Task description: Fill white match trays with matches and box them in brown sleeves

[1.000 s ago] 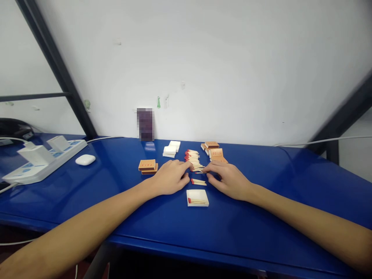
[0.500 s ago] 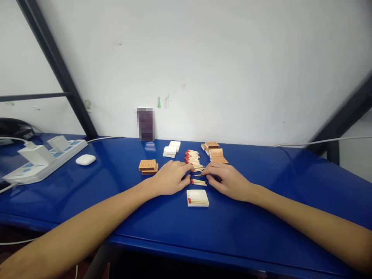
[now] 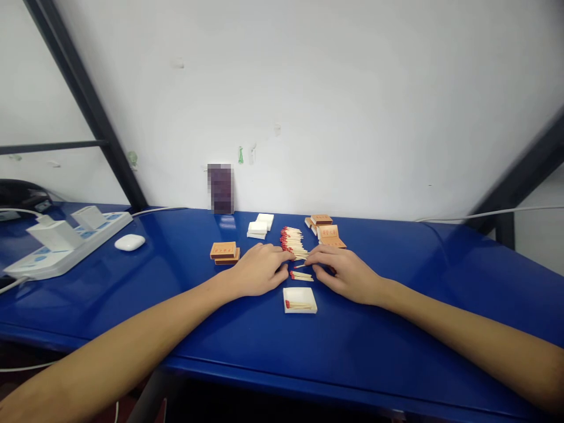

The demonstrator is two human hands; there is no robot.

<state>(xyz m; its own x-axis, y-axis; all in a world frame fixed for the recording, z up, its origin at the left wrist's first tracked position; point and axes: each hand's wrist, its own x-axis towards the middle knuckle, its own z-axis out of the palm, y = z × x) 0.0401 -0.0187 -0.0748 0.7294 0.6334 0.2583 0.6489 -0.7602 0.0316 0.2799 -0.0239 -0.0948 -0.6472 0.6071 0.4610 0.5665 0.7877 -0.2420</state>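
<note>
Red-headed matches lie in a long pile (image 3: 291, 238) on the blue desk between my hands. My left hand (image 3: 259, 269) rests left of the pile, index fingertip at its near end and thumb apart from it, holding nothing. My right hand (image 3: 348, 273) is on the other side, thumb and index finger apart. Its index fingertip touches the tail end of a single match (image 3: 300, 267). A small group of matches (image 3: 302, 276) lies just nearer, between the two thumbs. Closer still, an open white matchbox tray (image 3: 311, 292) holds several matches along its near side.
Orange matchbox sleeves (image 3: 223, 251) are stacked left of my left hand, and more sleeves (image 3: 328, 233) stand beyond my right. White trays (image 3: 257, 229) sit behind. At far left are a white power strip (image 3: 57, 264) with plugs and a white rounded case (image 3: 130, 242).
The single match under my right fingertip has shifted slightly, and its red head now shows. My left index fingertip has moved a little to the right. The other things stay in place.
</note>
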